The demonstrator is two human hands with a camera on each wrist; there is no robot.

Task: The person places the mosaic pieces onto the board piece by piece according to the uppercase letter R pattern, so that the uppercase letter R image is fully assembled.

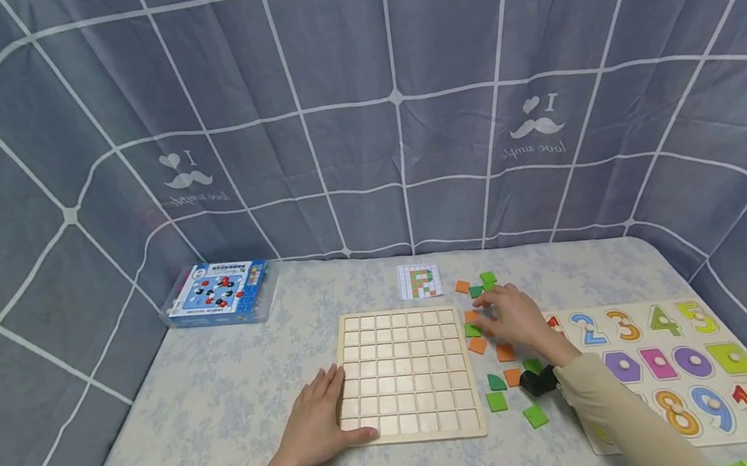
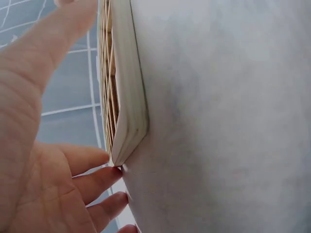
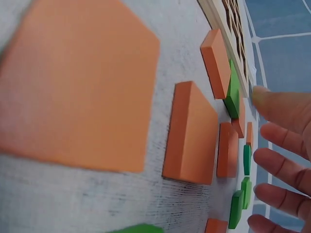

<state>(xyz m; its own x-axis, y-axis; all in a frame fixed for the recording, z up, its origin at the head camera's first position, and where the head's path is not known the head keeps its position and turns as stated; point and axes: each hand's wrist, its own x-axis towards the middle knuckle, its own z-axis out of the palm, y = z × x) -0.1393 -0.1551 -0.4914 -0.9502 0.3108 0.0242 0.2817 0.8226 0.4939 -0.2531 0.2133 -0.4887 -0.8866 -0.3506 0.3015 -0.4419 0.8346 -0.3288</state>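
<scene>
Grey-blue curtain point(image 1: 338, 45) with white lines wraps around the whole setup, and under it there's a tabletop point(image 1: 241, 414) in a pale floral pattern. Biggest thing on it is the number board point(image 1: 645, 317) off to the right, partly behind the right sleeve point(image 1: 625, 413). Next down is the wooden grid board point(image 1: 402, 363), roughly mid-table, then a blue box point(image 1: 219, 292) at the far left. Left hand point(image 1: 315, 421) is spread at the grid board's near-left corner, fingers against the left edge, so bracing rather than grabbing imo. Right hand point(image 1: 513, 318) is on the opposite side, thumb and fingers apart, no piece visible between them; can't tell if the fingertips touch anything. Little pattern card point(image 1: 419, 281) sits just past the grid board's far edge. Smallest stuff is the tiles point(image 1: 496, 401), a loose strip running near to far along the grid board's right side. Key bit: the right hand's way closer to them, with an orange tile point(image 1: 477, 345) and a green tile point(image 1: 472, 329) just left of it.
</scene>
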